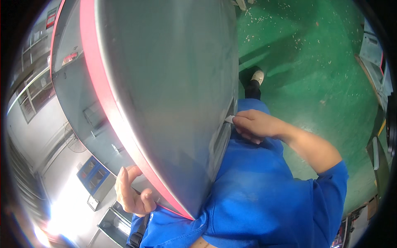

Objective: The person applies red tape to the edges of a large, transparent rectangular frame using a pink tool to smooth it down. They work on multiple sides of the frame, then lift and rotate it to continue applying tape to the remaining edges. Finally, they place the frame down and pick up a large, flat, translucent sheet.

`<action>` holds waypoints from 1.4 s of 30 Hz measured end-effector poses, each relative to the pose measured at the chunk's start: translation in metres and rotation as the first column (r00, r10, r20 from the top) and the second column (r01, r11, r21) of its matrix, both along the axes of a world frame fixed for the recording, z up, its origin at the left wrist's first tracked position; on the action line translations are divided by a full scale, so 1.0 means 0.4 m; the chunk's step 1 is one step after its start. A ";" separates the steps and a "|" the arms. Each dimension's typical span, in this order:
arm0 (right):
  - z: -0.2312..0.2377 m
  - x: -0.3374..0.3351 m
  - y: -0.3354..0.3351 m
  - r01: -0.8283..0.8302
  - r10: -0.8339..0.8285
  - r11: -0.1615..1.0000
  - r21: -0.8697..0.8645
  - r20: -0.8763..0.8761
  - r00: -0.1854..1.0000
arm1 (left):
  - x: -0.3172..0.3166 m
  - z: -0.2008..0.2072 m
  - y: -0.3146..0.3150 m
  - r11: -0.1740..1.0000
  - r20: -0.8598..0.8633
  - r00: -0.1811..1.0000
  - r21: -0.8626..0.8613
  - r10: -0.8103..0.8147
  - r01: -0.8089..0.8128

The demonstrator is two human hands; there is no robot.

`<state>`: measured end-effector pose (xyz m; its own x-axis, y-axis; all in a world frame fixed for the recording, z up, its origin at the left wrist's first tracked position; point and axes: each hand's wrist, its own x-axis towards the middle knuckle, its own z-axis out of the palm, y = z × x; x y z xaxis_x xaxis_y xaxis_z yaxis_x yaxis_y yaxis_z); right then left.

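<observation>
A large grey metal panel or cabinet side [165,82] fills the middle, with a red strip [99,82] along its left edge. My right hand [256,124] is at the panel's right edge, its thumb and index finger pinched on a small white piece [229,119] that could be film or paper. A dark recess or slot in the panel's edge lies next to that piece. My left hand [133,191] is beside the lower end of the red strip, thumb and fingers apart and bent. One fingertip reaches the strip; nothing shows in this hand.
Past the red strip lies a second grey surface [76,91] with small fittings. The green floor [306,82] at right bears scattered white scraps. Grey metal parts [370,49] lean at the far right. A blue-framed cabinet [93,174] stands by the left wall.
</observation>
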<state>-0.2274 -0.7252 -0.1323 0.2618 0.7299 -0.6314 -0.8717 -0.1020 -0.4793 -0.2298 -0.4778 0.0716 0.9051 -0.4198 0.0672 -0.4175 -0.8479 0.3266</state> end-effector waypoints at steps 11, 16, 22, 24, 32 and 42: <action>0.025 0.027 -0.004 -0.126 0.137 0.990 0.067 -0.179 0.974 | -0.008 -0.002 -0.001 0.999 0.026 1.000 -0.029 0.016 -0.015; 0.031 0.028 -0.005 -0.126 0.144 0.987 0.104 -0.182 0.973 | 0.000 0.002 -0.005 1.000 0.005 1.000 -0.003 0.021 -0.021; 0.013 0.030 0.000 -0.157 0.163 0.987 0.043 -0.175 0.971 | -0.007 -0.001 -0.001 1.000 0.019 1.000 -0.019 0.025 -0.024; 0.037 0.044 -0.013 -0.185 0.190 0.982 0.045 -0.145 0.971 | -0.003 -0.002 -0.004 0.999 0.015 1.000 -0.025 0.024 -0.023; 0.023 0.024 -0.004 -0.164 0.173 0.982 0.091 -0.109 0.979 | -0.005 0.005 -0.005 0.999 -0.013 0.999 -0.011 0.031 -0.031; 0.015 0.024 -0.002 -0.136 0.145 0.989 0.055 -0.209 0.967 | -0.006 -0.002 -0.007 0.999 -0.013 0.999 -0.025 0.044 -0.045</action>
<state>-0.2177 -0.7261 -0.1263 0.0179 0.7755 -0.6311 -0.9320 -0.2155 -0.2913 -0.2324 -0.4807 0.0709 0.9238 -0.3773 0.0656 -0.3751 -0.8570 0.3533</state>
